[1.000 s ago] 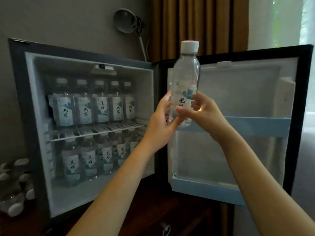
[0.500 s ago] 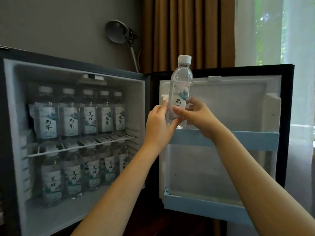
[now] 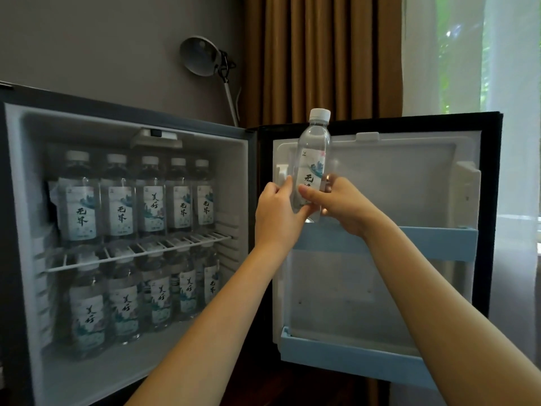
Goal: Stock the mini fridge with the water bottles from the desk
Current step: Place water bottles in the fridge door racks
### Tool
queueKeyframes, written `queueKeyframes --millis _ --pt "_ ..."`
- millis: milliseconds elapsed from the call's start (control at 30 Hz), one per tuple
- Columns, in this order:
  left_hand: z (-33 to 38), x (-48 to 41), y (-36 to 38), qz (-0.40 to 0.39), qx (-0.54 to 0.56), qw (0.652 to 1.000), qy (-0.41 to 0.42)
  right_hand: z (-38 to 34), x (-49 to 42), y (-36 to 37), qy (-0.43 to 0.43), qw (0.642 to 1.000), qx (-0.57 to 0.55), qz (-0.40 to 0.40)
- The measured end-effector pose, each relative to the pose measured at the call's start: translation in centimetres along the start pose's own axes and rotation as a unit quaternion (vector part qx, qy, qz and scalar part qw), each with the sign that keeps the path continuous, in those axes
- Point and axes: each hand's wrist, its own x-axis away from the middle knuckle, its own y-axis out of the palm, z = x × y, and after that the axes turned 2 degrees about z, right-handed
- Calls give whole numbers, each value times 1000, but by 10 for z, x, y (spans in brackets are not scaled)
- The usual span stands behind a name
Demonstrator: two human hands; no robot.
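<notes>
Nearly upright, the water bottle (image 3: pixel 313 159) with its white cap is held in both hands before the inner face of the open door (image 3: pixel 395 183), its base just above the left end of the upper door shelf (image 3: pixel 439 243). The left hand (image 3: pixel 276 212) grips the bottle's lower part from the left. The right hand (image 3: pixel 344 205) grips it from the right, thumb across the label and fingers (image 3: pixel 329 183) curled behind the clear plastic.

The upper door shelf's pale blue rail runs on to the right of the hands with open room above it, and the lower door shelf (image 3: pixel 351 354) lies well below the forearms.

To the left, the mini fridge (image 3: pixel 87 124) stands open. Its wire shelf (image 3: pixel 140 253) carries a front row of five labelled bottles (image 3: pixel 120 200); whether more stand behind them cannot be told. Under it, another row of bottles (image 3: pixel 126 303) stands on the fridge floor, with a bare strip of floor before them.

A desk lamp (image 3: pixel 202 55) and a brown curtain (image 3: pixel 322 54) rise behind the fridge.
</notes>
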Motion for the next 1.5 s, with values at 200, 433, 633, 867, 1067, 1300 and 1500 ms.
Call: queueKeyframes --millis 200,433,633,867,1067,1300,1500 --pt "7 2 0 12 -27 999 -22 4 1 1 -40 999 5 23" --pt "6 11 4 15 -17 999 -33 5 4 1 -38 990 130 47" --pt "7 13 5 22 -8 999 -33 0 6 3 -4 982 183 57" --pt "1 22 -2 27 -18 999 -3 -2 3 8 13 983 171 72" --pt "-17 33 -21 33 -44 998 -22 7 4 14 -59 968 75 234" --pt "-40 49 -50 28 -64 996 -58 8 21 50 -294 867 134 379" --pt "-72 78 -109 82 -124 985 -85 7 34 134 -375 873 163 266"
